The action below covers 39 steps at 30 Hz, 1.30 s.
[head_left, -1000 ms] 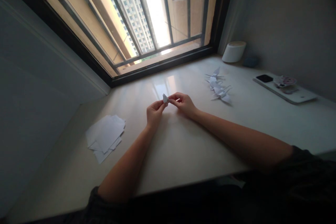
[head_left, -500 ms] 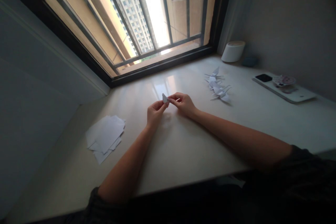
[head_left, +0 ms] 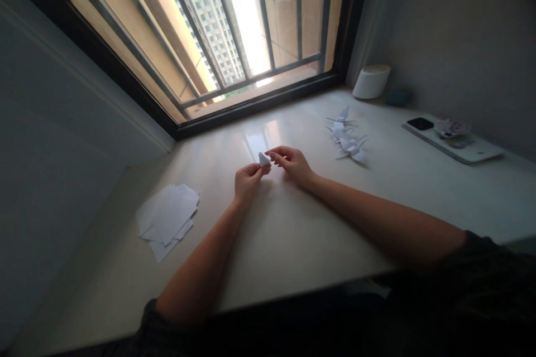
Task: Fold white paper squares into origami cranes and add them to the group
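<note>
Nearest, well short of the small folded piece of white paper (head_left: 263,160), dark sleeves (head_left: 167,317) end at two bare forearms (head_left: 355,206) laid over the pale, glossy tabletop (head_left: 293,245). To the left of the folded piece, and nearer than it, lies a loose stack of white paper sheets (head_left: 170,212), fanned unevenly at the edges.

The left hand (head_left: 247,181) has its thumb and fingers clamped on the folded piece at its lower end; the narrower tip stands up clear above them. Just right of the piece is the right hand (head_left: 295,164), index fingertip close by its upper right edge, thumb lower down (whether these fingers touch the paper, or close on its edge, I cannot tell).

Well to the right of the folded piece lies a white smartphone (head_left: 486,151) with a decorated phone grip (head_left: 454,127) on its back. Right of the piece and slightly beyond it sit white origami cranes (head_left: 347,139), bunched in a line. Farther beyond, also rightward, are a white rounded container (head_left: 371,83) and a small dark object (head_left: 397,99). Straight beyond the piece rises the barred window (head_left: 262,92), showing a high-rise building (head_left: 209,8).
</note>
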Tool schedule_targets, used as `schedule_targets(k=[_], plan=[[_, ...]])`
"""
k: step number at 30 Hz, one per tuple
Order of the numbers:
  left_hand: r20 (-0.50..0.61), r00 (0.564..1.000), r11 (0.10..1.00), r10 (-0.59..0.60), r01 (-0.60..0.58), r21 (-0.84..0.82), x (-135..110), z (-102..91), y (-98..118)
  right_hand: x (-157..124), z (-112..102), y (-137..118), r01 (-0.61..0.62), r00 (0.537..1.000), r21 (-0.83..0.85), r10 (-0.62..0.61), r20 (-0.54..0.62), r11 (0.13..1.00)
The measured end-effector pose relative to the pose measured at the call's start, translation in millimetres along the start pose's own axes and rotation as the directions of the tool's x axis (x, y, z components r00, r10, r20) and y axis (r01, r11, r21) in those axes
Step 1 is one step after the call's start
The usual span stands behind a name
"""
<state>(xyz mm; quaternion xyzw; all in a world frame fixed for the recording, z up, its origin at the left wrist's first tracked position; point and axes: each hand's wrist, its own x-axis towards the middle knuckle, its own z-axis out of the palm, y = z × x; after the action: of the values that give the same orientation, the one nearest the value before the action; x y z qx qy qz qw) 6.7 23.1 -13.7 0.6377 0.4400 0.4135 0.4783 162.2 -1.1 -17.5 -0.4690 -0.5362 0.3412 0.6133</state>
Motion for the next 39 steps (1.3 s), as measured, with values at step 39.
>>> schedule_targets(k=[39], plan=[[0.055, 0.998, 1.000, 0.024, -0.024, 0.005, -0.8, 1.1, -1.4, 0.1, -2.1, 0.9, 0.015, 0.995, -0.075, -0.022, -0.100, 0.997]])
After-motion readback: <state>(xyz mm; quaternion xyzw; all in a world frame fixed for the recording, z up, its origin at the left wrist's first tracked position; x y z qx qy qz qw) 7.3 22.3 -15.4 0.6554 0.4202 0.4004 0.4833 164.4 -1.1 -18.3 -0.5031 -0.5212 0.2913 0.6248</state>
